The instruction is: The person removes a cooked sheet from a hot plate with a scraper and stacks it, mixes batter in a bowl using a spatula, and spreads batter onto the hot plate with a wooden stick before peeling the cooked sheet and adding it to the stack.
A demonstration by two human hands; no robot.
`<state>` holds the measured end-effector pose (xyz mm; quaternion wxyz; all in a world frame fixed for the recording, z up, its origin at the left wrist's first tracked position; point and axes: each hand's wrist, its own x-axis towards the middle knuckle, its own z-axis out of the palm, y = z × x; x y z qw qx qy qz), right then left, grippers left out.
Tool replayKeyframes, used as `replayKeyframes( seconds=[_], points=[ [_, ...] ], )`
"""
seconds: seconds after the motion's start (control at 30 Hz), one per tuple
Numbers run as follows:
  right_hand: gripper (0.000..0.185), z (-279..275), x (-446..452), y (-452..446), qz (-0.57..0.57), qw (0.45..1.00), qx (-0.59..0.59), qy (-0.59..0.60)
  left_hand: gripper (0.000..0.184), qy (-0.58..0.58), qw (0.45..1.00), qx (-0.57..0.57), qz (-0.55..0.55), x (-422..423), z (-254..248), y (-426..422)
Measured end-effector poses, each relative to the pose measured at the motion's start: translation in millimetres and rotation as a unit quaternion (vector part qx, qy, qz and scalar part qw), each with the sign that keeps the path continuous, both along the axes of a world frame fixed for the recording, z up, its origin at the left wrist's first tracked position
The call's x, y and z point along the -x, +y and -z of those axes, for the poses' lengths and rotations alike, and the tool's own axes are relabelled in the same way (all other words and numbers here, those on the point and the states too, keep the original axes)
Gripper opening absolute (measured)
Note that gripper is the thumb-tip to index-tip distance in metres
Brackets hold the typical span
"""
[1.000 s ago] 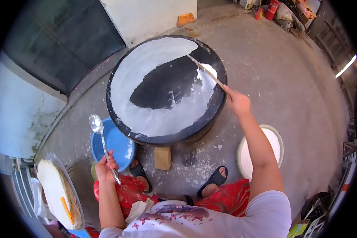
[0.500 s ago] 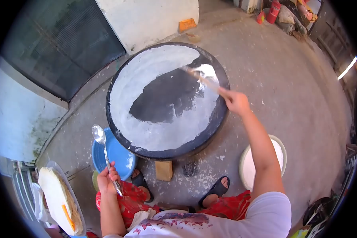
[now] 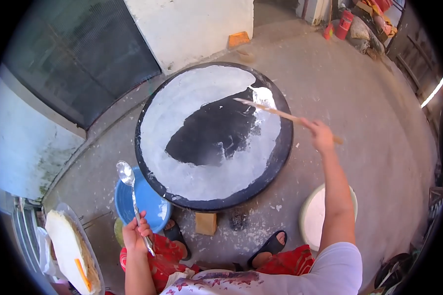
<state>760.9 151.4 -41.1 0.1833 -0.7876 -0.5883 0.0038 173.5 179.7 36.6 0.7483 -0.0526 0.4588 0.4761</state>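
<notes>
Closed round a wooden stick, my right hand is beyond the right edge of a large round black griddle. The stick's far end lies over wet white batter near the griddle's upper right. A thin pale layer rings a bare dark middle patch. Low on the left, my left hand grips a metal ladle by its handle, its whitened bowl raised over the edge of a blue basin.
A round tub of white batter stands right of my feet. At the lower left, a stack of pale flat sheets carries an orange strip. A brown block sits below the griddle. A dark screen door is at the upper left.
The griddle appears lower in view. My right hand has moved right and down, and the stick now lies flatter, its rear end showing past the hand. My left hand still holds the ladle.
</notes>
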Motion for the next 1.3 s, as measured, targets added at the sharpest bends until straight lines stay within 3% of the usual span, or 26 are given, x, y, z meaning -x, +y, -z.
replayKeyframes(
  seconds=[0.07, 0.27, 0.33, 0.4, 0.43, 0.5, 0.6, 0.7, 0.73, 0.83, 0.93, 1.07, 1.13, 1.27, 1.3],
  points=[
    [0.055, 6, -14, -6, 0.103, 0.993, -0.001, -0.06, 0.028, 0.012, 1.0, -0.016, 0.004, 1, 1, 0],
    [0.04, -16, 53, 95, 0.105, 0.993, 0.016, 0.046, 0.028, -0.002, 1.0, -0.005, -0.001, -5, -1, 3],
    [0.037, -18, 57, 92, 0.098, 0.992, -0.001, 0.074, 0.028, -0.01, 1.0, -0.008, 0.004, -2, -1, 1],
    [0.034, -20, 63, 66, 0.213, 0.969, 0.047, 0.116, 0.028, -0.02, 1.0, -0.011, 0.007, 2, -2, -1],
    [0.034, -21, 70, 55, 0.213, 0.97, 0.045, 0.112, 0.029, -0.014, 1.0, -0.016, 0.011, 3, -3, -1],
    [0.03, -20, 84, 33, 0.162, 0.93, 0.009, 0.33, 0.029, -0.008, 1.0, -0.018, 0.016, 8, -2, -4],
    [0.027, 16, 70, 26, 0.229, 0.927, -0.091, 0.283, 0.029, -0.029, 0.999, -0.031, 0.029, 14, 1, -5],
    [0.027, 26, 102, 34, 0.189, 0.932, -0.067, 0.302, 0.029, -0.033, 0.998, -0.032, 0.03, 18, -1, -7],
    [0.027, -22, 133, 30, 0.205, 0.886, -0.014, 0.415, 0.03, -0.043, 0.998, -0.035, 0.034, 21, 0, -8],
    [0.026, -5, 132, 40, 0.167, 0.891, -0.029, 0.422, 0.03, -0.048, 0.997, -0.044, 0.036, 28, 1, -11],
    [0.026, 8, 143, 47, 0.193, 0.92, -0.095, 0.328, 0.03, -0.041, 0.998, -0.045, 0.035, 34, 1, -16],
    [0.028, -10, 178, 41, 0.124, 0.95, -0.012, 0.287, 0.03, -0.037, 0.998, -0.041, 0.032, 39, 1, -17],
    [0.029, -37, 184, 21, 0.166, 0.951, 0.067, 0.254, 0.03, -0.042, 0.998, -0.042, 0.035, 43, 1, -18],
    [0.03, -8, 154, -10, 0.332, 0.916, -0.038, 0.223, 0.03, -0.043, 0.997, -0.046, 0.043, 48, -2, -21],
    [0.03, -2, 158, -10, 0.329, 0.913, -0.039, 0.238, 0.03, -0.044, 0.997, -0.046, 0.044, 49, -3, -21]
  ],
)
